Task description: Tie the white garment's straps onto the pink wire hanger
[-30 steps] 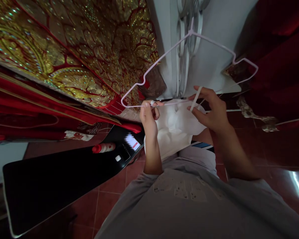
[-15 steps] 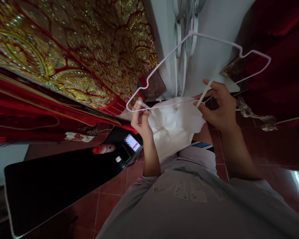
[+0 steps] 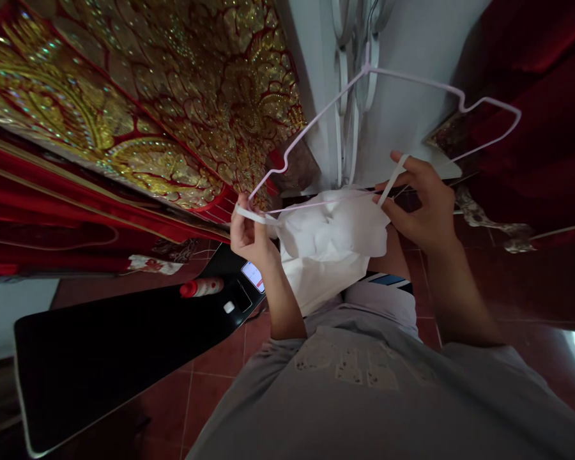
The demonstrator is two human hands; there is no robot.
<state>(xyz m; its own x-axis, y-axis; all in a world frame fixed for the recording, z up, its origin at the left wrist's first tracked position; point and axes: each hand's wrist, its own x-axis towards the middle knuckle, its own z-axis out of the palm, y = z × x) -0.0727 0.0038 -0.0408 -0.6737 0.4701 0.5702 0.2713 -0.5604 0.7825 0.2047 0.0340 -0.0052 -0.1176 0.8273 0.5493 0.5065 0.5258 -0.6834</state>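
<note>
A pale pink hanger [image 3: 367, 68] hangs by its hook in front of a light panel, its lower bar crossing over a white garment [image 3: 333, 223]. My left hand [image 3: 253, 236] grips a white strap [image 3: 256, 215] of the garment at the hanger's left corner; the strap loops over the fingers. On the other side my right hand [image 3: 421, 201] holds a second white strap [image 3: 393, 181], stretched between fingertips and thumb. This strap lies near the lower bar, short of the hanger's right corner. The garment hangs down over the lap.
Red and gold sequined clothing [image 3: 172, 115] fills the upper left. Dark red fabric [image 3: 546, 128] hangs at the right. A black table [image 3: 105, 358] at the left bears a red-capped bottle [image 3: 202, 287], a phone [image 3: 253, 276] and a small white case [image 3: 229, 307].
My left hand has moved left with its strap, which now reaches the hanger's left corner, and it covers part of the phone. The garment has shifted slightly left. My right hand has barely moved.
</note>
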